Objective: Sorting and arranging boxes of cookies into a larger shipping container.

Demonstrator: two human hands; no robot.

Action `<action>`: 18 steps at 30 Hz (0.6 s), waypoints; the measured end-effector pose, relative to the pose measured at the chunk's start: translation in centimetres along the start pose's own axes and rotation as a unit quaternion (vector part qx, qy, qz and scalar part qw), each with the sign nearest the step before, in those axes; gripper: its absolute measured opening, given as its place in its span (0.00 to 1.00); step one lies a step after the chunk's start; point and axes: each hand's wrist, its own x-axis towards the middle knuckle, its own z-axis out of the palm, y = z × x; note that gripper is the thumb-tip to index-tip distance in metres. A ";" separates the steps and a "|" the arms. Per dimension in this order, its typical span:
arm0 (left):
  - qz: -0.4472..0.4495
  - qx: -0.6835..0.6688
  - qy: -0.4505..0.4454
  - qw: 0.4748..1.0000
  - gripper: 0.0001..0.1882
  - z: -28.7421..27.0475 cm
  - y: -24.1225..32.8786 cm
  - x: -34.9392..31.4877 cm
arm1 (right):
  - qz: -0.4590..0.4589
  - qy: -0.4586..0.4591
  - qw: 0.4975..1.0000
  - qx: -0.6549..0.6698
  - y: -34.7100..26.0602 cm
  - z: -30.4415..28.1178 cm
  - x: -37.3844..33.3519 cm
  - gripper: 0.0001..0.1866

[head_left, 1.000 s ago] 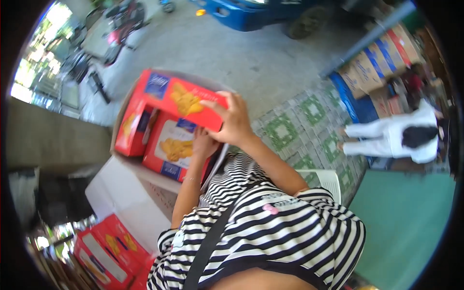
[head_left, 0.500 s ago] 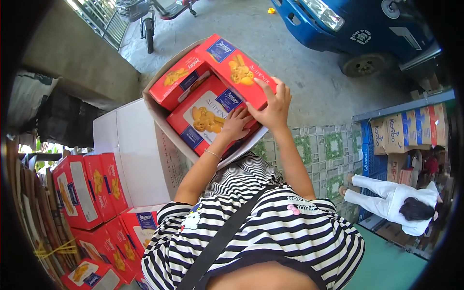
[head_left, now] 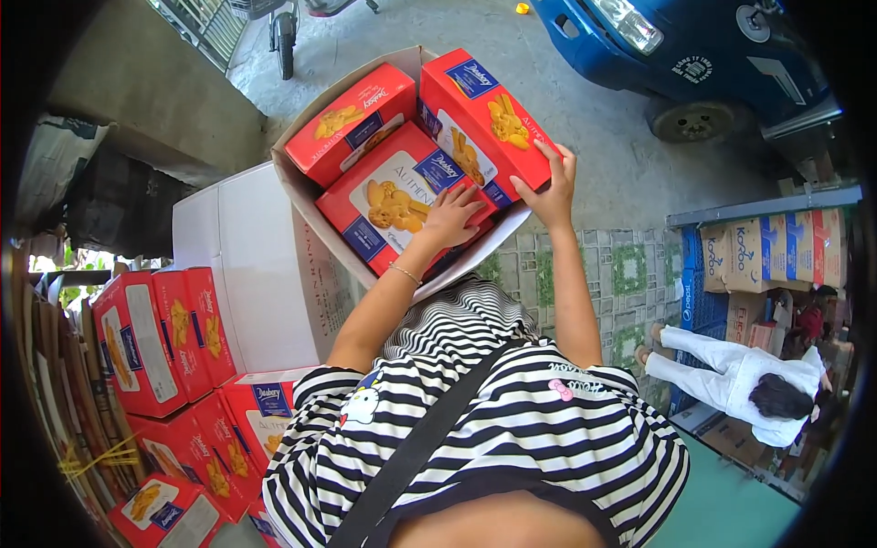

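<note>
A white cardboard carton point(head_left: 294, 199) stands open in front of me with red cookie boxes inside. My right hand point(head_left: 554, 188) grips the near right end of one red cookie box point(head_left: 484, 102), thumb on one side and fingers on the other. This box stands on edge along the carton's right side, its upper part above the rim. My left hand point(head_left: 450, 219) lies with fingers apart on a cookie box lying flat point(head_left: 388, 199) in the middle. Another cookie box point(head_left: 345, 117) stands on edge at the carton's far left.
More red cookie boxes point(head_left: 169, 342) are stacked at left, beside a white box point(head_left: 251, 265). A blue truck point(head_left: 630, 55) and a motorbike wheel point(head_left: 285, 46) stand beyond. At right a person in white point(head_left: 744, 370) is by shelves with brown cartons point(head_left: 731, 256).
The box in my right hand has shifted right, from partly over the flat box to the carton's right side, uncovering more of the flat box. My left hand stays on the flat box.
</note>
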 end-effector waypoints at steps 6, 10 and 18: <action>0.003 0.005 0.015 1.000 0.31 -0.2 0.1 0.1 | -0.015 0.041 0.999 -0.011 0.1 0.7 0.2 0.34; 0.003 0.003 0.026 1.000 0.31 -0.1 0.2 -0.1 | -0.024 0.056 0.998 -0.006 0.4 1.1 0.1 0.34; 0.008 -0.003 0.028 1.000 0.30 -0.1 0.1 0.2 | -0.050 0.103 0.993 -0.016 1.0 1.9 0.1 0.36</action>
